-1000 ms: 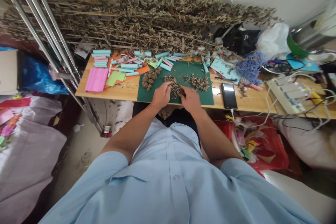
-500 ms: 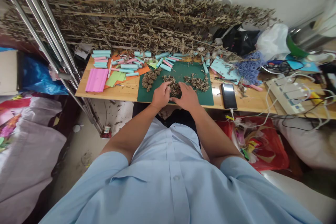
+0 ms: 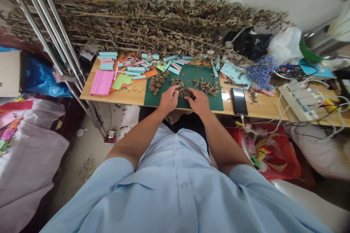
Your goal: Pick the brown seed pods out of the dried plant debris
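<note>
My left hand (image 3: pixel 168 101) rests at the left side of a small heap of dried leaves (image 3: pixel 182 90) on a green cutting mat (image 3: pixel 164 99). Its fingers are curled together against the leaves. Across the heap, my right hand (image 3: pixel 200 101) has thumb and fingers bent around a bit of the same dried leaves. Fingertips of both hands are partly hidden in the heap. Left of it lie several rolled balls of dried leaves (image 3: pixel 158 82). A second loose pile of dried leaves (image 3: pixel 207 87) sits on the right part of the mat.
Long bundles of dried stalks (image 3: pixel 153 22) lie along the back. Rolled blue and pink papers (image 3: pixel 136 69) and a pink paper stack (image 3: pixel 102 82) are at left. At right are a phone (image 3: pixel 239 101) on a cable, blue rubber bands (image 3: pixel 261 72) and a power strip (image 3: pixel 298 100).
My right hand has shifted slightly right, and its thumb and fingers have drawn closer together on the leaves. My left hand stays nearly in place. The whole view has shifted a little.
</note>
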`<state>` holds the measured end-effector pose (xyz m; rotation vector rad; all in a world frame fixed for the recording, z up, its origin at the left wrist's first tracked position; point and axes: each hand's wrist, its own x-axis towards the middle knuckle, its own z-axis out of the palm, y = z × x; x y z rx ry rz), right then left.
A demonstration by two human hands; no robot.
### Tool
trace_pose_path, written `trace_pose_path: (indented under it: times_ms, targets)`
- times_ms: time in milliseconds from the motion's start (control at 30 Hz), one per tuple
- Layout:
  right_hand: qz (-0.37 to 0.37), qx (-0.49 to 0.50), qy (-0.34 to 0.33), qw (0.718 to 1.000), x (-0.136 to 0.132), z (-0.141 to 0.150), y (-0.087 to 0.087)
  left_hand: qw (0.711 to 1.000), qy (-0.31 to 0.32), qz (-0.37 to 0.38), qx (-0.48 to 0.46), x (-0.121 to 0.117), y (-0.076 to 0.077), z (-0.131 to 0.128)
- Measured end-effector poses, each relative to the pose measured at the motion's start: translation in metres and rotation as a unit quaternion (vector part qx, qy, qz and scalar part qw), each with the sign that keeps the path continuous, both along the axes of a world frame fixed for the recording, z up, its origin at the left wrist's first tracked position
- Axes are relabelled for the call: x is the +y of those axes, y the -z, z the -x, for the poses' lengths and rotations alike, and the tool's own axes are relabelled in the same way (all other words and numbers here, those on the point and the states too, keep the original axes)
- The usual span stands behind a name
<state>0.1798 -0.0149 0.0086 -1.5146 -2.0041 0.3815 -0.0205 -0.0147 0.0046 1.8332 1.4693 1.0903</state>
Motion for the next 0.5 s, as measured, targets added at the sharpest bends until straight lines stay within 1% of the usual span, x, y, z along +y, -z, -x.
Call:
trace_pose_path:
  times_ms: [100, 233, 333, 500]
  targets:
    - [0.012, -0.014, -0.011, 1.000, -0.004, -0.007, -0.007, 1.000, -0.002, -0.011, -0.017, 0.000, 0.001, -0.001]
    - [0.031, -0.071, -0.078, 0.994, -0.005, -0.013, -0.015, 0.999, -0.001, -0.019, -0.029, 0.001, 0.003, -0.001]
    - [0.013, -0.093, -0.094, 0.991, -0.003, -0.012, -0.012, 0.999, 0.001, -0.026, -0.034, 0.001, 0.002, -0.001]
    - [-0.010, -0.092, -0.076, 0.993, 0.001, -0.010, -0.001, 0.999, 0.003, -0.029, -0.029, 0.000, -0.001, -0.001]
